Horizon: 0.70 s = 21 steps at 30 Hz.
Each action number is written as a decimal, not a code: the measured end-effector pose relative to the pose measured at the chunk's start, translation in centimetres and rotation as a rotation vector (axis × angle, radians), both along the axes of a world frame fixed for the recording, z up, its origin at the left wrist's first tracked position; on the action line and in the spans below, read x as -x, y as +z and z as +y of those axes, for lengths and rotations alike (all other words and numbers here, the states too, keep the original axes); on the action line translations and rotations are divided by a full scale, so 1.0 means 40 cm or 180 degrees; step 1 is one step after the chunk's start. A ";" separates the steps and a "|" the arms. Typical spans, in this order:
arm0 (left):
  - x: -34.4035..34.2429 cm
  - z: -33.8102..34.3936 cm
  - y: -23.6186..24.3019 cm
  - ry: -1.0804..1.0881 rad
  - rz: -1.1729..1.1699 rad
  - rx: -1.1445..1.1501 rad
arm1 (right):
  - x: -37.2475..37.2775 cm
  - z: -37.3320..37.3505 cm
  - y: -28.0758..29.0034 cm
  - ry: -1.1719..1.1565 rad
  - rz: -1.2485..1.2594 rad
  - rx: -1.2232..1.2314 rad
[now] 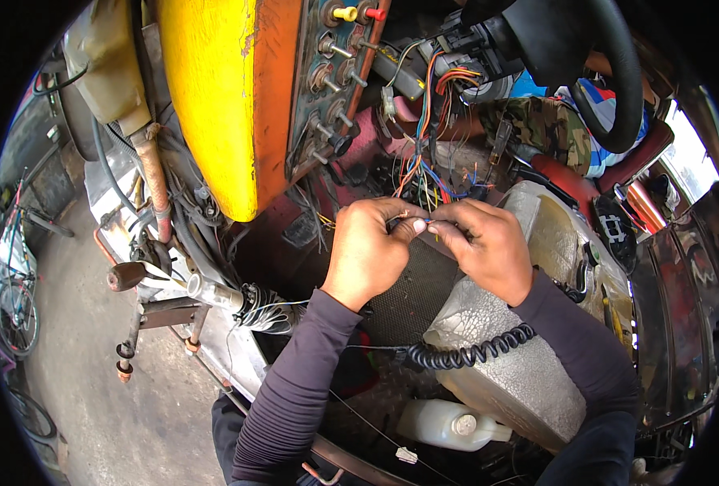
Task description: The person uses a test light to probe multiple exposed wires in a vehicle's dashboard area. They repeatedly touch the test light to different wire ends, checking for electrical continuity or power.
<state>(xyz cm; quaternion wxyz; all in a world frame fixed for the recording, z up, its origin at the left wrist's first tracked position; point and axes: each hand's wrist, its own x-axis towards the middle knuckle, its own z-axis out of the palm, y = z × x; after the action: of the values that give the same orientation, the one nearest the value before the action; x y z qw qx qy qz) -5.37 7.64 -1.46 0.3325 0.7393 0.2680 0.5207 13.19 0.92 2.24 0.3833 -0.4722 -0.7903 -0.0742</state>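
Observation:
Close together in the middle of the head view, both my hands pinch thin wires (pixel 427 219). My left hand (pixel 366 249) is closed, thumb and forefinger pressed on a wire end. My right hand (pixel 493 245) is also closed, its thumb and forefinger meeting the left thumb. The exact joint between the fingertips is too small to make out. Just beyond my hands hangs a loose bundle of coloured wires (pixel 414 166), coming down from the steering column (pixel 465 61). Several of its ends spread out freely.
A switch panel (pixel 327 81) with knobs stands beside a yellow panel (pixel 210 97). The black steering wheel (pixel 625 97) is at upper right, near a person in camouflage shorts (pixel 529 130). A coiled black cable (pixel 477 350) crosses the silvery cover (pixel 501 356); a white jug (pixel 448 424) lies below.

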 end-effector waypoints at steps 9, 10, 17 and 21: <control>-0.027 -0.011 -0.025 0.0412 -0.0115 -0.0322 | 0.003 0.005 -0.004 -0.0136 0.1432 0.1638; -0.032 -0.010 -0.028 0.0405 -0.0211 -0.0302 | 0.000 0.007 -0.003 -0.0123 0.1487 0.1696; -0.054 -0.026 -0.034 0.0633 -0.0226 -0.0691 | -0.024 0.017 0.024 0.0150 0.2864 0.3153; -0.038 -0.018 -0.019 0.0586 -0.0144 -0.0551 | -0.011 -0.006 0.004 -0.0091 0.0673 0.0994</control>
<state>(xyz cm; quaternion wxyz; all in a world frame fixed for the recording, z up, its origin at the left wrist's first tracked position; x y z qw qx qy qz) -3.86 6.94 -2.21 0.2242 0.7255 0.2812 0.5867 13.61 0.69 2.42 0.3851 -0.5423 -0.7408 0.0940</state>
